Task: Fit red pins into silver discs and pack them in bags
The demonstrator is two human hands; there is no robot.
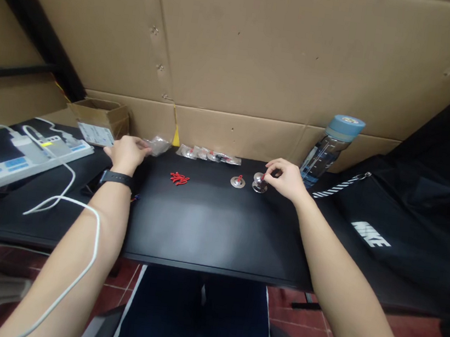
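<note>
My left hand (126, 151) reaches to the back left of the black table (208, 232), its fingers closed on a small clear plastic bag (157, 144). My right hand (285, 177) pinches a small red piece on top of a round silver metal disc (259, 183). A second silver disc with a red piece (237, 182) lies just left of it. A little heap of red pieces (179, 178) sits between my hands. Several more small clear bags (209, 155) lie in a row at the back edge.
A white power strip (23, 156) with a white cable (79, 204) lies at the left. A small cardboard box (99, 119) stands behind it. A blue-capped water bottle (329, 149) and a black bag (407, 231) are at the right. Cardboard sheets form the back wall.
</note>
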